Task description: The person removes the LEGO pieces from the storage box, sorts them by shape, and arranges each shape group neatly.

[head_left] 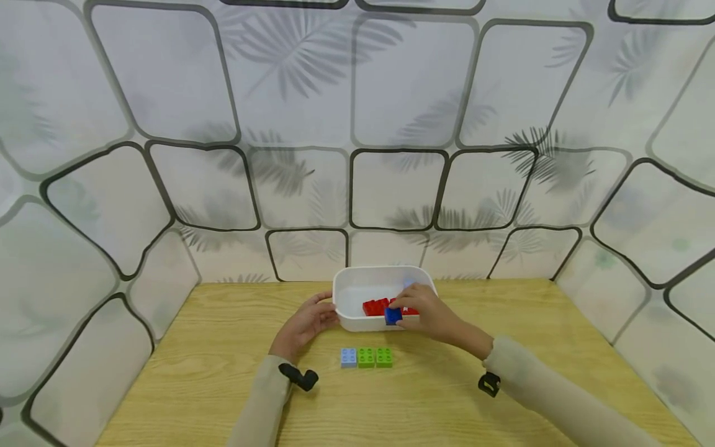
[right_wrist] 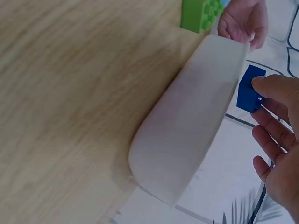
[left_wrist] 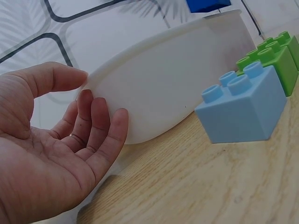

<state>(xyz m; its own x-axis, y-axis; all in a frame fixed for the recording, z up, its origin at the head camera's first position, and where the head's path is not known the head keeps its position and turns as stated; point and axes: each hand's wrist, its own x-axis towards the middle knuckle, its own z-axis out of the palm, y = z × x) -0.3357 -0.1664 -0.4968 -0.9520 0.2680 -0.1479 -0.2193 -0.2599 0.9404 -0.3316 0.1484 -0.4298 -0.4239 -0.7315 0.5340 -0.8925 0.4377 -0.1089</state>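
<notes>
2 green bricks and 1 light blue brick stand in a short row on the counter, on the person's side of a white container with red bricks inside. The right hand pinches a dark blue brick between thumb and fingers, just above the container's near rim, so its grip is closed on that brick. The left hand has loosely bent fingers resting against the container's left end, a relaxed grip that seems to steady rather than clasp. The step under way looks like passing the dark blue brick across the rim; whether it is bound inward or outward cannot be told. Either way, the next move probably calls for a firm pinch, clearance over the rim and a level setting-down. The bricks look like hard moulded plastic, boxy, with round studs, the light blue brick's faces smooth and matt. The container, apparently thin plastic, has rounded corners and plain walls. The counter shows pale yellow wood grain, and the wall covering beyond bears dark rounded outlines and grey leaf shapes.
</notes>
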